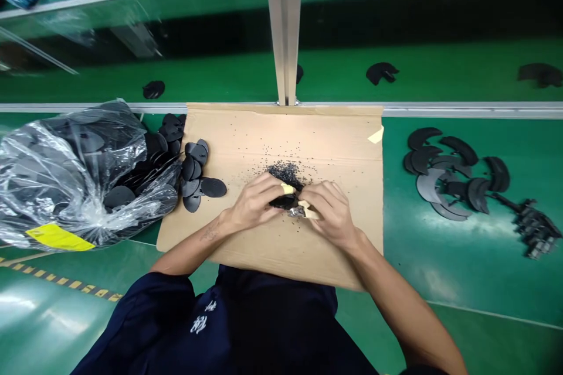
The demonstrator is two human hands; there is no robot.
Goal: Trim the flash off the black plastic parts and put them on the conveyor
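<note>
Though apart at the forearms, left hand near right hand.

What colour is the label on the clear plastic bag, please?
The label is bright yellow; it shows in the head view, at the left.

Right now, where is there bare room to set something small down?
Green bench is bare between the cardboard and curved black pieces, and on those pieces' near side. Crowded: the left, with the plastic bag and black discs, and mid-cardboard, where the left hand and right hand work among scattered black bits.
</note>
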